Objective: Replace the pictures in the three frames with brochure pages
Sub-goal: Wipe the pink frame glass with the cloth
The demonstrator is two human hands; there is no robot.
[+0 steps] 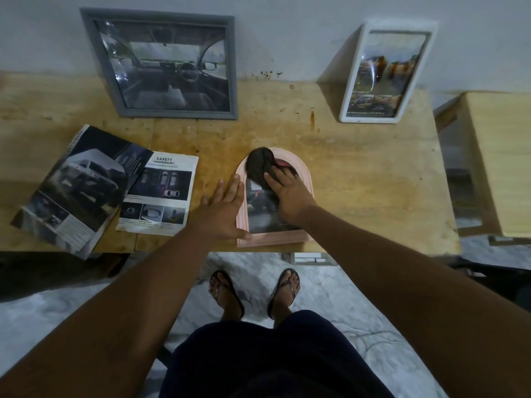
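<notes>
The pink arched frame lies flat on the table, close to the front edge and right in front of you, with its rounded end pointing towards the wall; a dark car picture shows in its opening, and a dark rounded lump, which cannot be made out clearly, sits over the arched end. Your right hand rests palm down on that picture, fingers stretched forward and touching the lump; it grasps nothing. Your left hand is released and flat, fingers straight and together, its edge lying against the left rim of the pink frame.

At the back left, the grey frame leans against the wall and holds a picture of a car interior; at the back right, the white frame stands upright, tilted back, with a colourful printed page behind its glass; both are well apart from your hands. To the left of the pink frame lies the open brochure, partly overhanging the table edge; beside it, overlapped by it, lies a loose page headed "SAFETY". A second wooden table stands at the right; your sandalled feet stand on the pale floor below.
</notes>
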